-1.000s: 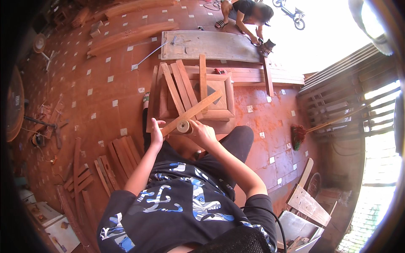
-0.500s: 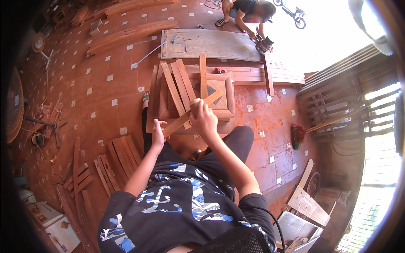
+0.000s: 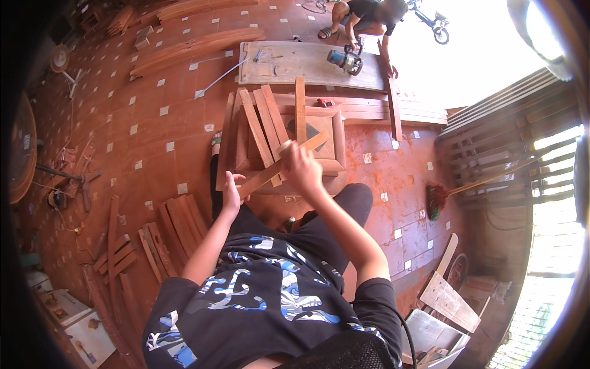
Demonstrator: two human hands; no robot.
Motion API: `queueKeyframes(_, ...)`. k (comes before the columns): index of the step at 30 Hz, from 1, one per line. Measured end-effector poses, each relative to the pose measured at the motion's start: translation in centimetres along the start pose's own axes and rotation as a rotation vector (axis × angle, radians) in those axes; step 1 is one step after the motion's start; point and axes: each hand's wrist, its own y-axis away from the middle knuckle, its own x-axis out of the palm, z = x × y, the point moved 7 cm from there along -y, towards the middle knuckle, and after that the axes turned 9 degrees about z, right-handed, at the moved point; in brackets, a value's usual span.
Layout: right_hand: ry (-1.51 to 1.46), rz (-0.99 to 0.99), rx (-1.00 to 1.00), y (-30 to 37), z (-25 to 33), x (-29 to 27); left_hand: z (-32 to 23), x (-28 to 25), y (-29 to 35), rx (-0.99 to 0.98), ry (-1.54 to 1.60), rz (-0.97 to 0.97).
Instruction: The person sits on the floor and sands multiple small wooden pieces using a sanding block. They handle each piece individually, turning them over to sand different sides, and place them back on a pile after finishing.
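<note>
My left hand (image 3: 232,194) grips the near end of a long wooden slat (image 3: 270,173) that runs diagonally up to the right. My right hand (image 3: 300,167) is closed on a small pale block, pressed against the upper part of that slat. Under the slat stands a low square wooden frame (image 3: 335,138) with several more slats (image 3: 264,126) leaning across it. My legs in dark trousers stretch out on either side of it.
Loose wooden strips (image 3: 178,221) lie on the red tiled floor at my left. Farther off, another person (image 3: 362,12) bends over a large board (image 3: 295,61) with a power tool (image 3: 344,60). Wooden panels (image 3: 452,301) and a broom (image 3: 437,200) are at the right.
My right hand has slid up along the slat, from near its lower end toward its middle. The left hand keeps its hold on the near end.
</note>
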Motion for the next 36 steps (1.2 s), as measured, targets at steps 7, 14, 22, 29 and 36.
queueKeyframes(7,0.116,-0.075,0.255,-2.4,-9.4,-0.7,-0.1,0.3,-0.5,0.046,-0.001,-0.016)
queueKeyframes(14,-0.104,0.012,0.106,0.6,-0.2,0.4,0.5,-0.2,-0.5,0.03,-0.006,-0.025)
queueKeyframes(22,-0.32,0.138,-0.148,5.5,8.6,0.7,0.7,-0.1,-0.9,0.023,0.077,0.026)
queueKeyframes(29,-0.183,-0.181,0.136,2.6,-1.3,-1.0,0.0,0.2,-0.5,0.033,-0.023,0.007)
queueKeyframes(36,-1.405,-0.274,0.584,6.3,-10.5,4.7,0.1,0.5,-0.6,0.006,0.005,0.007)
